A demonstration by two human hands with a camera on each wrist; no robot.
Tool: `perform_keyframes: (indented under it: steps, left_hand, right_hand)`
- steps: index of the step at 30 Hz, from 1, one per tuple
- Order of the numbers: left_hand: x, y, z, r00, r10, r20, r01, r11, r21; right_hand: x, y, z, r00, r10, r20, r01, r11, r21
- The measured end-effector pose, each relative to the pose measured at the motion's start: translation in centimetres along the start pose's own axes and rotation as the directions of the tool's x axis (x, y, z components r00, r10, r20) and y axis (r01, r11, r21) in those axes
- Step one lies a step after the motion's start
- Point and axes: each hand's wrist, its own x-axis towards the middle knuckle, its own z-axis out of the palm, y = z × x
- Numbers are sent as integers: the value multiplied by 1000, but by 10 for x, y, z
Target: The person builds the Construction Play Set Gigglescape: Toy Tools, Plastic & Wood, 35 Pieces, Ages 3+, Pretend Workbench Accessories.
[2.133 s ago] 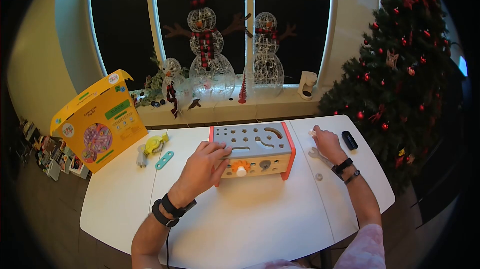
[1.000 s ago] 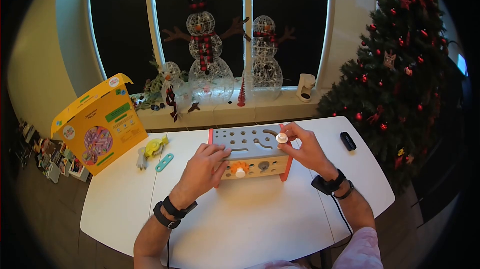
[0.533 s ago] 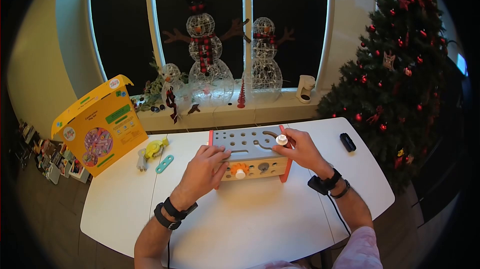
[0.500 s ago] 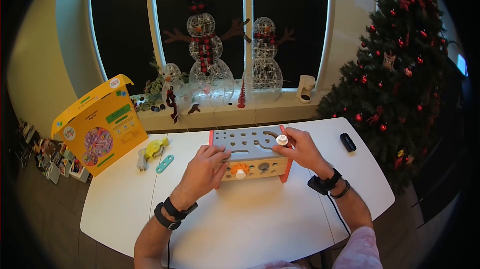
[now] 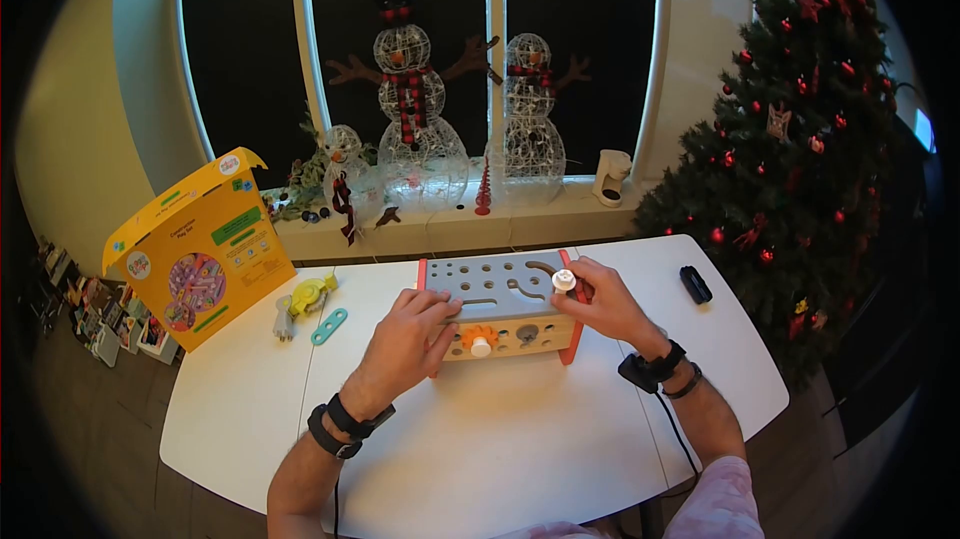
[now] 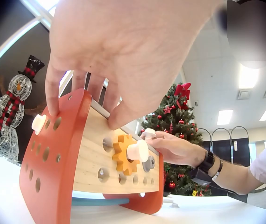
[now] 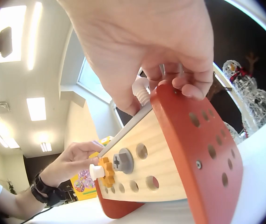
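Observation:
A toy workbench (image 5: pixel 500 311) with a grey top, pale wood front and red ends stands on the white table. My left hand (image 5: pixel 405 347) grips its left end, fingers over the top and red side, thumb at the front edge. My right hand (image 5: pixel 610 309) pinches a white plastic screw (image 7: pixel 142 91) between thumb and fingers at the top's right end; its thread shows in the right wrist view, tilted above the grey edge. Other fingers rest over the red end panel (image 7: pixel 182 130). An orange gear (image 6: pixel 122 158) with a white screw and a grey bolt (image 7: pixel 125 160) sit on the front.
To the left lie a teal strip (image 5: pixel 329 327), a yellow-green toy piece (image 5: pixel 312 294) and a grey piece (image 5: pixel 284 321). A yellow box (image 5: pixel 190 249) stands behind them. A black case (image 5: pixel 696 285) lies at right. A small nut (image 6: pixel 174 205) shows beyond the bench.
My right hand has come left from the table's right side, bringing the white screw to the workbench top. There it has stayed with small finger shifts. The left hand keeps its hold.

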Motion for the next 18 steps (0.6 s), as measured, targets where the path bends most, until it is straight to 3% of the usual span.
perform_keyframes:
  steps: [6, 9, 18]
  left_hand:
    - [0, -1, 2, 1000, 6, -22, -7, 1000, -8]
    - [0, -1, 2, 1000, 2, -26, -2, 1000, -21]
    - [0, 0, 2, 1000, 0, -25, 0, 1000, -12]
  right_hand:
    - [1, -6, -1, 995, 100, 19, -101, 995, 20]
    - [0, -5, 3, 999, 27, -40, -24, 998, 65]
    - [-1, -4, 1, 995, 101, -13, -101, 994, 38]
